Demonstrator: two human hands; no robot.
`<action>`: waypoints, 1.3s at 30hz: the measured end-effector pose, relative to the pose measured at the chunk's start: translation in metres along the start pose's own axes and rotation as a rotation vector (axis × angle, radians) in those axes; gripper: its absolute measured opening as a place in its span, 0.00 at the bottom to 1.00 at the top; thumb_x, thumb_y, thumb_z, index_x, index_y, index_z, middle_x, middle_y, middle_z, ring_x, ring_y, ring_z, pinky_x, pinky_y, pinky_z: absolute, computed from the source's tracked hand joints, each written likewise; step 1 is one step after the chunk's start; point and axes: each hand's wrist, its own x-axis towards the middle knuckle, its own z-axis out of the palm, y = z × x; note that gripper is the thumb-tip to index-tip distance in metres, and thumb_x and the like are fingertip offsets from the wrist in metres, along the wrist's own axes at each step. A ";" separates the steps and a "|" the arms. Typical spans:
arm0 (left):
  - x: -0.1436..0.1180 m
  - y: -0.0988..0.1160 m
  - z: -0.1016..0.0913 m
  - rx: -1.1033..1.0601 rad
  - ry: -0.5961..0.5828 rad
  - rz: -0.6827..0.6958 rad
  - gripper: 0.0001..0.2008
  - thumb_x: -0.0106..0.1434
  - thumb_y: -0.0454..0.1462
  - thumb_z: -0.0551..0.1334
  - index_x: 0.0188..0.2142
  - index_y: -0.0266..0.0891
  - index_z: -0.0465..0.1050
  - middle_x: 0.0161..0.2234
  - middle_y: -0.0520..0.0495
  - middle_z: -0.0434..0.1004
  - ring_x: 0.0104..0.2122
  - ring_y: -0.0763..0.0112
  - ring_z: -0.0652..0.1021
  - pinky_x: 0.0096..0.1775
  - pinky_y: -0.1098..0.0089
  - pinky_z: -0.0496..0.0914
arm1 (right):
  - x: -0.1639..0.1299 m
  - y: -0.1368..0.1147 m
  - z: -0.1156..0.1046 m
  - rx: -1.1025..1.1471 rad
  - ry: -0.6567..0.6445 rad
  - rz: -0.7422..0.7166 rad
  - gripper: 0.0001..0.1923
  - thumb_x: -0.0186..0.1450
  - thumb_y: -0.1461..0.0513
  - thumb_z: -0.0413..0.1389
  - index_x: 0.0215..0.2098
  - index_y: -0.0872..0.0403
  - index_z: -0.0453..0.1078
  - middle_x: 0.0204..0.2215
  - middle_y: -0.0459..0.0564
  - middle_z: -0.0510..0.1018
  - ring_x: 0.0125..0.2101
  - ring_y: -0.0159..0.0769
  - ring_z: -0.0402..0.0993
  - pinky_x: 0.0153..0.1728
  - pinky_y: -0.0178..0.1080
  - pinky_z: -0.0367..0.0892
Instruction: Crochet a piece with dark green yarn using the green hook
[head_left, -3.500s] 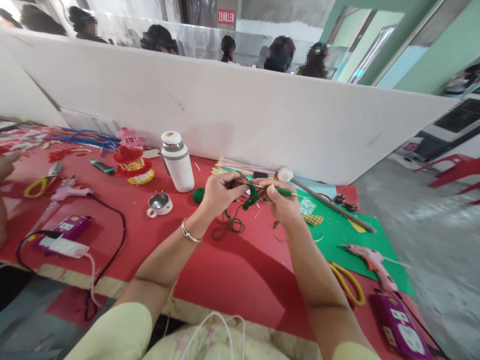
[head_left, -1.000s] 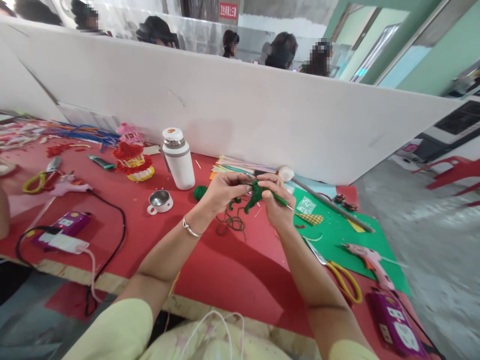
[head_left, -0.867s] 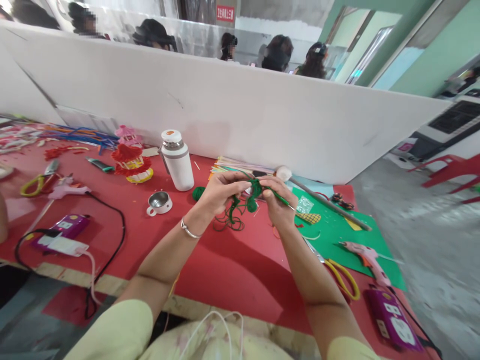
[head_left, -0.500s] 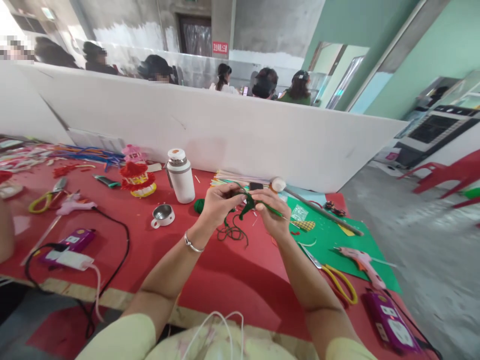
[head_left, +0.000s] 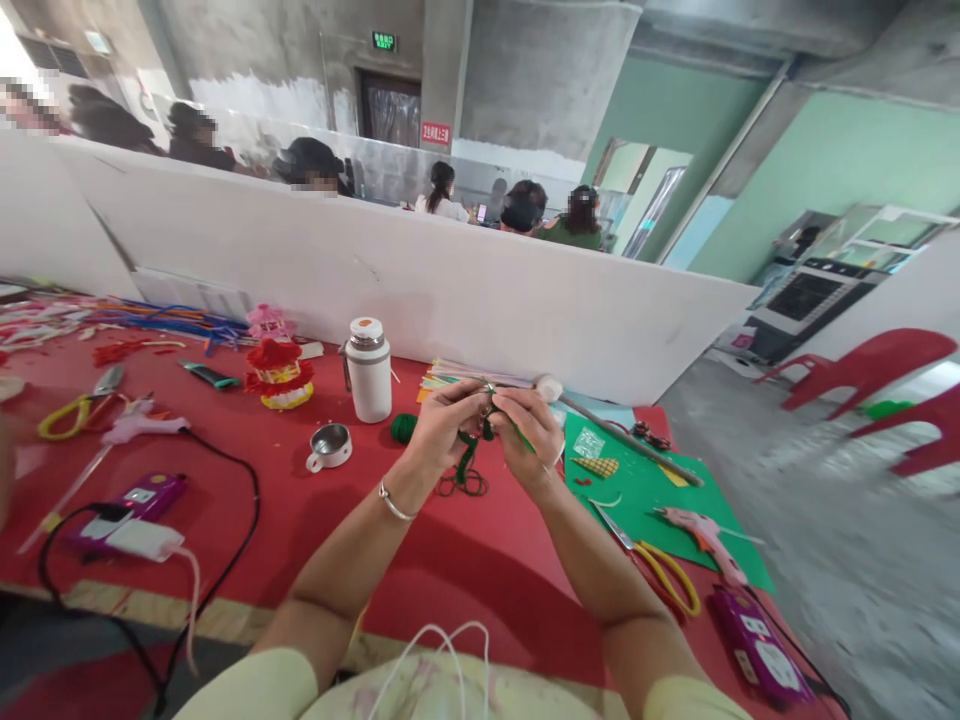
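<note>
Overhead, a green exit sign [head_left: 383, 41]; both hands' fingers [head_left: 480, 398] pinch green yarn [head_left: 469, 455].

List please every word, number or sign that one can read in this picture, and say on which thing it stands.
Green sign above the far door: lit, letters too small to read.
Red sign on the pillar: white characters, too blurred to read.
Purple device by the yellow scissors: white label, print unreadable.
White flask: no readable text.
</note>
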 end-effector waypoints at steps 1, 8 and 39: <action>0.000 0.003 -0.001 -0.022 -0.010 -0.004 0.20 0.43 0.37 0.80 0.37 0.35 0.83 0.22 0.54 0.74 0.16 0.87 0.61 0.18 0.79 0.57 | 0.002 -0.002 0.003 0.022 0.011 0.048 0.13 0.68 0.63 0.62 0.50 0.46 0.79 0.43 0.52 0.85 0.43 0.43 0.83 0.43 0.48 0.80; 0.002 0.013 -0.009 -0.067 0.013 0.064 0.18 0.42 0.35 0.80 0.34 0.36 0.83 0.22 0.54 0.75 0.15 0.88 0.60 0.18 0.79 0.54 | 0.011 -0.010 0.016 0.159 0.074 0.245 0.10 0.68 0.60 0.62 0.47 0.44 0.82 0.42 0.51 0.84 0.43 0.41 0.82 0.45 0.46 0.79; 0.007 0.027 -0.023 -0.085 -0.092 -0.150 0.18 0.45 0.33 0.76 0.38 0.33 0.82 0.18 0.59 0.63 0.16 0.86 0.55 0.19 0.77 0.49 | 0.030 0.018 -0.010 0.374 -0.331 0.238 0.12 0.69 0.54 0.61 0.49 0.45 0.81 0.48 0.52 0.86 0.49 0.45 0.84 0.52 0.52 0.78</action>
